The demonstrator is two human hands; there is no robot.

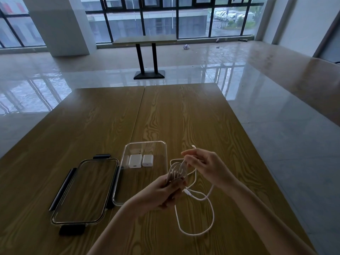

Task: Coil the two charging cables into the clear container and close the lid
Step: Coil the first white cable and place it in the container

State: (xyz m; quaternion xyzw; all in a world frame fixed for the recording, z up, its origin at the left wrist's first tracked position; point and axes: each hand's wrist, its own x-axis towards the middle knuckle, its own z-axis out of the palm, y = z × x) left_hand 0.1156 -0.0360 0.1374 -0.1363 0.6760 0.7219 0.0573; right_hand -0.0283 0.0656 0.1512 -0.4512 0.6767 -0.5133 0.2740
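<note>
My left hand (pixel 165 192) grips a bundle of white cable loops (pixel 177 172) just right of the clear container (pixel 117 190). Slightly higher and further right, my right hand (pixel 204 166) pinches the free end of that cable, its plug tip (pixel 193 146) sticking up. A second white cable (pixel 211 214) lies loose on the table in a big loop below my hands, its connector (pixel 186 191) near my left fingers. The container stands without its lid and holds two white charger bricks (pixel 140 160). Its clear lid (pixel 82 192) with dark clips lies flat to the left.
The wooden table (pixel 184 116) is two tops joined by a seam running away from me. Beyond it are a glossy tiled floor, another table on a black base (pixel 149 75) and tall windows.
</note>
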